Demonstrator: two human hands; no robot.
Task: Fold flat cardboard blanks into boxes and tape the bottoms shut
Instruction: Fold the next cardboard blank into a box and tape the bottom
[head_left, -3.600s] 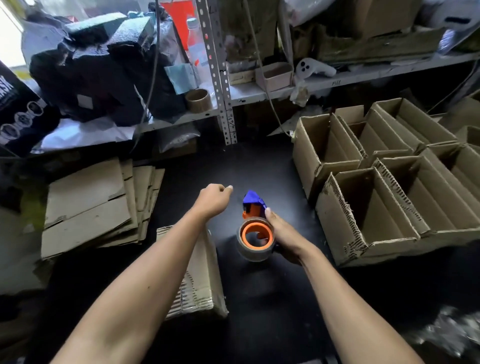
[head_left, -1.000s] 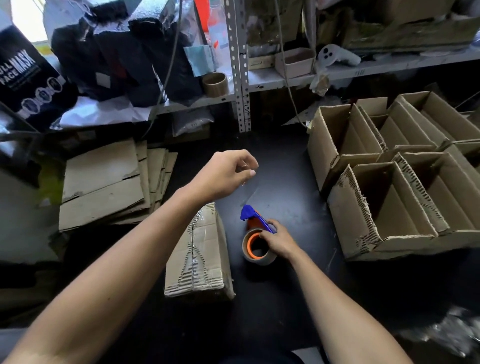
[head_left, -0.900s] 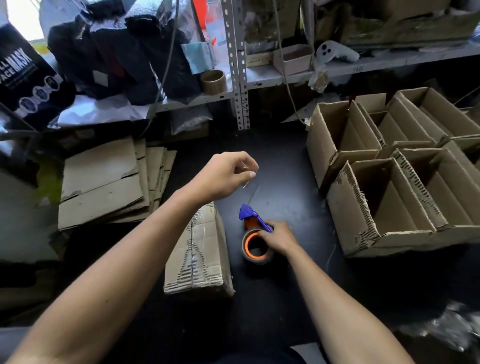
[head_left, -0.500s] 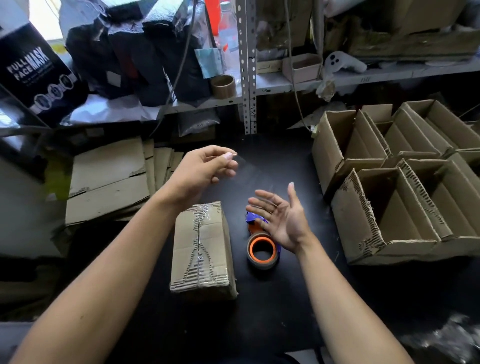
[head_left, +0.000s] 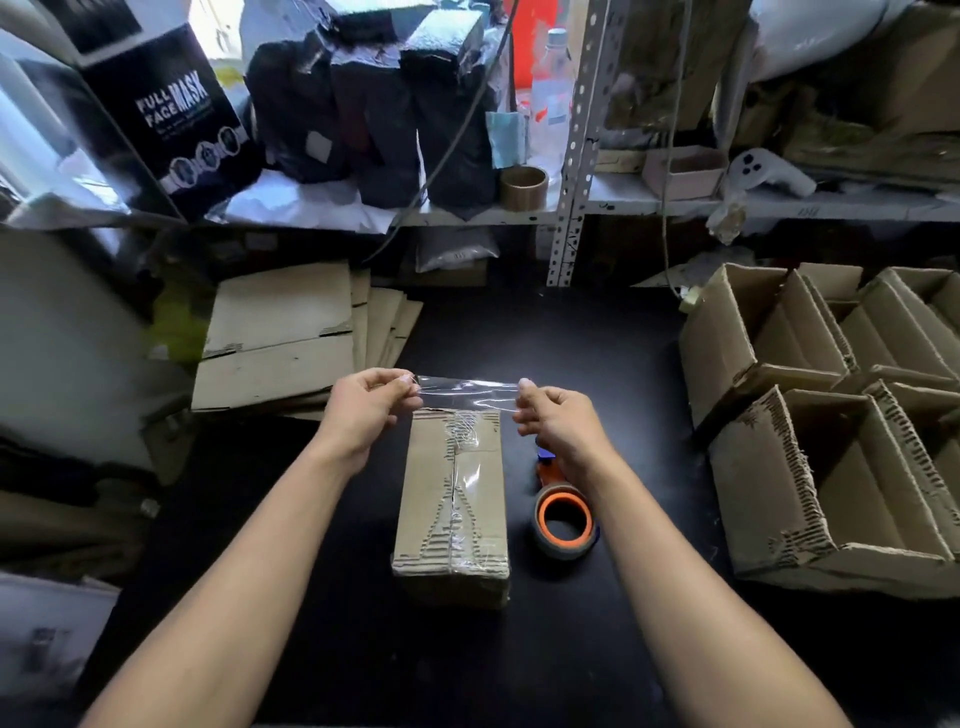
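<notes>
Both hands (head_left: 363, 405) (head_left: 558, 415) pinch clear tape (head_left: 467, 392) over box (head_left: 452, 509); carton (head_left: 171, 114) reads "FULL FACE MASK".

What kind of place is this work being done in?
Probably a small packing or storage room. Flat cardboard blanks are stacked on the left, open folded boxes stand on the right, and a metal shelf behind is crowded with packages.
</notes>
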